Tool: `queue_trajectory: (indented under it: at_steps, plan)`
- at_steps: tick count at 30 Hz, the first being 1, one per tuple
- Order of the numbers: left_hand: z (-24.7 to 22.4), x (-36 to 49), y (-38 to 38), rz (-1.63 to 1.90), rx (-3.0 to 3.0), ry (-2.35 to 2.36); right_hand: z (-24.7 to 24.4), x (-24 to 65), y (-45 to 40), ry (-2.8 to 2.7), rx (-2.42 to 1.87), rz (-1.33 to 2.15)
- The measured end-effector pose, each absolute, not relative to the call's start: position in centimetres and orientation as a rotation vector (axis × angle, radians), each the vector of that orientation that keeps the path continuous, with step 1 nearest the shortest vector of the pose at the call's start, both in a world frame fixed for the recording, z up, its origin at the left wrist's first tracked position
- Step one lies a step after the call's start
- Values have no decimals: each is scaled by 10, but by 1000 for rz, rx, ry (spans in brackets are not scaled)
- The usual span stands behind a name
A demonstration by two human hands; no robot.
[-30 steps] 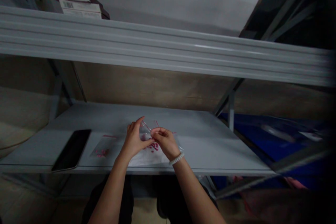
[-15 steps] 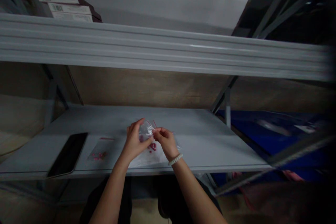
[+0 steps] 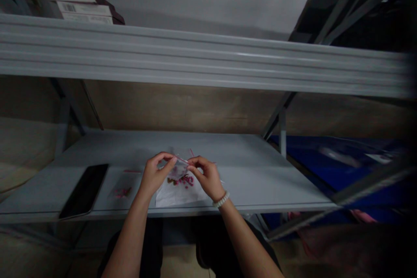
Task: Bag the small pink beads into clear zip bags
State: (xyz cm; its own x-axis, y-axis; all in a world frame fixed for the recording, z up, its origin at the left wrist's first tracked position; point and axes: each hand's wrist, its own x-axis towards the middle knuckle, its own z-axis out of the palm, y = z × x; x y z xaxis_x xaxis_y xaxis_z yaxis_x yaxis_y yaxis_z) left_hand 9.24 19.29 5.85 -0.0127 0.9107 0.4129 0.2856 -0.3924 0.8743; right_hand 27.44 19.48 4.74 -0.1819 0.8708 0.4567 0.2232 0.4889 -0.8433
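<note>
Upper shelf: a stack of barcoded boxes (image 3: 78, 6) is lying at the left on a grey steel shelf beam (image 3: 195, 58), which is running across the view.
Lower shelf: a grey metal shelf (image 3: 195, 147) is carrying everything below, with a black smartphone (image 3: 84, 191) lying at its front left.
Beside the phone: a small zip bag (image 3: 121, 192) holding pink bits is lying flat.
Left hand: the left hand (image 3: 158, 175) is nearly closed, pinching the top of a transparent zip bag (image 3: 178, 169).
Centre: that bag is hanging between both hands, above a white sheet (image 3: 179, 197) scattered with small pink pieces (image 3: 184, 181).
Right hand: the right hand (image 3: 206, 178) is pinching the bag's other edge, a beaded bracelet (image 3: 222, 200) circling its wrist.
Far right: a steel upright (image 3: 282, 132) is standing beside a blue bin (image 3: 339, 169).
</note>
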Motion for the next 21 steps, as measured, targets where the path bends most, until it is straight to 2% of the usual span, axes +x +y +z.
queue_trajectory:
  at_steps: [8, 21]
  plan:
    - [60, 95, 191, 1621, 1726, 1203, 48, 272, 199, -1472, -935, 1026]
    - [65, 104, 188, 1712, 2001, 1217, 58, 280, 196, -1694, -990, 424]
